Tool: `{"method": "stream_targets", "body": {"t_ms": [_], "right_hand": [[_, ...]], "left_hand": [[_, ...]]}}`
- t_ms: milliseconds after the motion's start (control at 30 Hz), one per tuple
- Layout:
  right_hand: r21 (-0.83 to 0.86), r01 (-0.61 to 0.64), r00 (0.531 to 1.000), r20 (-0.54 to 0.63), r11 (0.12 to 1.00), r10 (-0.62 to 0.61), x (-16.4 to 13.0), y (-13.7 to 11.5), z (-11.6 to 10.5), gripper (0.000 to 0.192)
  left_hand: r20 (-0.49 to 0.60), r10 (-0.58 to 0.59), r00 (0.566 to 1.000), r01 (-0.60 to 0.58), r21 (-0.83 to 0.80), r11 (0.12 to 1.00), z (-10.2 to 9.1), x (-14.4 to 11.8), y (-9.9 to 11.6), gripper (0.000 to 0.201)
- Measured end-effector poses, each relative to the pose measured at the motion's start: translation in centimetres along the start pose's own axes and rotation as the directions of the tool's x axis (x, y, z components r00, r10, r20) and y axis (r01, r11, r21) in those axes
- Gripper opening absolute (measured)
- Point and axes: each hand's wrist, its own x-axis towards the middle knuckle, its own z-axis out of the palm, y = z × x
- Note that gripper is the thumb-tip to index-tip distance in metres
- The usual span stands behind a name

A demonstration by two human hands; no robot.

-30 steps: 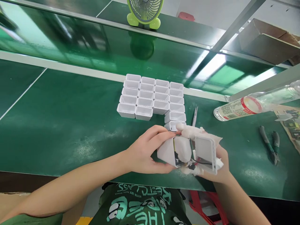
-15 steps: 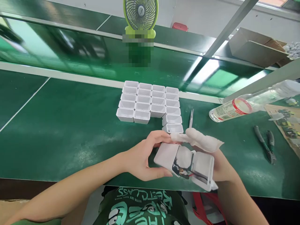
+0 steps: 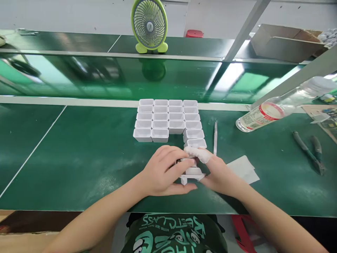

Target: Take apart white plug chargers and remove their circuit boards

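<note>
Probably light and stiff, the white boxy plastic casing (image 3: 193,171), lower centre, suited side holds; left hand (image 3: 164,171) and right hand (image 3: 219,174) fingers gripped it.

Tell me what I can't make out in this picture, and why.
All in the head view:
White case: much of it hidden by the left hand and right hand.
Bottle label: small print too small to read.
Shirt: lower print cut off by the bottom edge.
Cardboard: far side cut off by the right edge.
</note>
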Motion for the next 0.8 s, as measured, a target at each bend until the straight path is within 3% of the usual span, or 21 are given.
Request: {"method": "stream_targets", "body": {"t_ms": [133,267,333,400,500,533,567,633,700,800], "right_hand": [[0.015,0.015,0.997,-0.069,1.000,-0.014,0.0,0.4,0.0,0.073],[-0.071,0.076,0.991,-0.104,0.995,-0.084,0.3,0.5,0.2,0.060],[-0.109,0.092,0.992,-0.082,0.990,-0.101,0.4,0.5,0.2,0.059],[-0.119,0.090,0.993,-0.065,0.989,-0.098,0.4,0.4,0.1,0.059],[-0.121,0.085,0.994,-0.055,0.989,-0.092,0.3,0.3,0.1,0.059],[-0.122,0.087,0.994,-0.058,0.989,-0.095,0.3,0.3,0.1,0.060],[-0.123,0.091,0.993,-0.062,0.988,-0.099,0.3,0.3,0.1,0.060],[-0.128,0.093,0.993,-0.061,0.987,-0.102,0.3,0.4,0.1,0.060],[-0.128,0.090,0.993,-0.060,0.988,-0.098,0.2,0.5,0.2,0.062],[-0.118,0.079,0.994,-0.067,0.990,-0.087,0.2,0.7,0.3,0.064]], "left_hand": [[0.009,0.111,0.994,-0.112,0.139,0.984,-0.1,0.1,0.2,0.044],[0.032,0.079,0.996,-0.083,0.132,0.988,-0.2,0.2,0.4,0.024],[0.020,-0.017,1.000,0.017,0.012,1.000,-0.3,0.3,0.6,0.024],[0.010,-0.209,0.978,0.208,-0.168,0.964,-0.5,0.3,0.7,0.022],[0.100,-0.525,0.845,0.522,-0.369,0.769,-0.8,0.4,0.3,0.018],[0.121,-0.570,0.812,0.567,-0.390,0.725,-0.9,0.4,0.1,0.017],[0.120,-0.577,0.808,0.573,-0.393,0.720,-0.9,0.3,-0.1,0.016],[0.079,-0.486,0.870,0.481,-0.350,0.804,-0.8,0.3,-0.4,0.014],[0.032,-0.334,0.942,0.331,-0.246,0.911,-0.6,0.2,-0.5,0.027],[0.016,-0.188,0.982,0.189,-0.053,0.981,-0.1,0.0,-0.2,0.050]]}}
